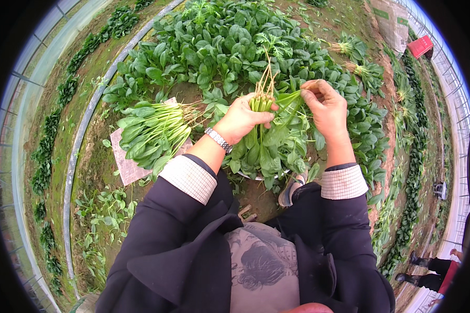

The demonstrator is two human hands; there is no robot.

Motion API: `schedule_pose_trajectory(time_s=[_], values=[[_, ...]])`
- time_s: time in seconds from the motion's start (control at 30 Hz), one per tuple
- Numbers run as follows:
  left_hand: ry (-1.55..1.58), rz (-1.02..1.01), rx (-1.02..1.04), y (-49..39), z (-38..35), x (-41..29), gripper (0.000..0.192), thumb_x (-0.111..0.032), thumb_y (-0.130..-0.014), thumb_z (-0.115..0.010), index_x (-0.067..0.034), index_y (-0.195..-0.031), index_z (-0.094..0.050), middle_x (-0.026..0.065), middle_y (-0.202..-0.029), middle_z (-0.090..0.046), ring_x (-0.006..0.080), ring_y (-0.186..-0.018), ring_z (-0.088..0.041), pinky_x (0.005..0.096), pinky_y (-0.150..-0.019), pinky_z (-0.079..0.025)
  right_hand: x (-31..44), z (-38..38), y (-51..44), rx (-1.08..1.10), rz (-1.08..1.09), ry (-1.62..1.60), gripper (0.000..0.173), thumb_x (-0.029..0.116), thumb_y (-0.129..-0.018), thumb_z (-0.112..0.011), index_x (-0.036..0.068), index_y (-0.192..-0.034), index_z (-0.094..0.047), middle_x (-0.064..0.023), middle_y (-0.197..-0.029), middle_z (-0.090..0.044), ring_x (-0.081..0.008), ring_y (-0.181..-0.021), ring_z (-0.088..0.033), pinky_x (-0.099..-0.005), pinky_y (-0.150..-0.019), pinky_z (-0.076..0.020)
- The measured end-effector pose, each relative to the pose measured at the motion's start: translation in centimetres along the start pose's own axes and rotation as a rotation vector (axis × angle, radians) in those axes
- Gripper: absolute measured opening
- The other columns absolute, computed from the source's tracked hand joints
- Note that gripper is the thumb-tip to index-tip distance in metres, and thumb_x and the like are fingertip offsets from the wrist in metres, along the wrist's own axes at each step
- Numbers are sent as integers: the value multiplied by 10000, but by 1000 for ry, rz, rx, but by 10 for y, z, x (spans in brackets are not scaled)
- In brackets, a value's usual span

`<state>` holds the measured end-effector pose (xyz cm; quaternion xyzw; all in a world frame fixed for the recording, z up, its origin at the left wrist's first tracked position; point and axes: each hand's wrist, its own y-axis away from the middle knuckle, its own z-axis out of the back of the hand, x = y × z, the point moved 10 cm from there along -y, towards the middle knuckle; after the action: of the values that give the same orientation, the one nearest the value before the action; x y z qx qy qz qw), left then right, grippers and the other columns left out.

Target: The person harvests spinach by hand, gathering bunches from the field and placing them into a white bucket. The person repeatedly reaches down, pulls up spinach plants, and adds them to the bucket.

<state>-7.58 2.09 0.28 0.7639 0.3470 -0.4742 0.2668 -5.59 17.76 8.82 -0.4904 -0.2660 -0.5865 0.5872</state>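
Note:
My left hand, with a metal watch on its wrist, is closed around the stems of a spinach bunch. The thin roots point up and away from me, and the leaves hang below the hand. Just to its right, my right hand pinches a green stalk or leaf between thumb and fingers. To the left, a pile of pulled spinach lies on a pale sheet, its roots towards the right. Loose leaves lie beneath the held bunch, partly over a white rim.
Growing spinach spreads ahead. Rooted bunches lie at the upper right, near a large sack and a red object. A grey hose or pipe curves along the left. Another person's legs show at the lower right.

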Motion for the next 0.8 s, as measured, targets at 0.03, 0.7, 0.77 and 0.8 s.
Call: schedule_pose_trajectory(time_s=[0.03, 0.7, 0.77, 0.8], values=[[-32, -24, -39, -1, 5, 0, 308, 23, -791, -644, -8, -1090, -579, 48, -1013, -633, 123, -755, -596, 275, -700, -511, 2, 6, -1, -53, 25, 136, 54, 10, -823, -627, 4, -877, -630, -10, -837, -639, -62, -697, -560, -207, -655, -467], [-24, -4, -126, -14, -3, 13, 257, -29, -815, -635, 5, -1067, -594, 53, -966, -659, 136, -886, -612, 275, -816, -468, 23, -14, 15, 143, 167, 307, 243, 215, -744, -645, 65, -935, -664, -164, -939, -595, -311, -945, -577, -379, -847, -469], [-16, -40, -221, -4, 4, 0, 114, -22, -840, -595, -3, -952, -596, 117, -905, -669, 200, -869, -624, 335, -833, -472, 47, 40, 16, 84, 190, 48, 242, 208, -777, -635, 54, -963, -652, -137, -896, -620, -260, -827, -615, -339, -763, -493], [-9, -66, -185, -4, 7, -1, 103, -17, -844, -587, -4, -947, -587, 125, -891, -664, 215, -856, -626, 352, -832, -477, 52, 71, 19, 52, 165, -179, 218, 188, -830, -608, 40, -987, -641, -121, -919, -641, -210, -796, -631, -314, -725, -501]])
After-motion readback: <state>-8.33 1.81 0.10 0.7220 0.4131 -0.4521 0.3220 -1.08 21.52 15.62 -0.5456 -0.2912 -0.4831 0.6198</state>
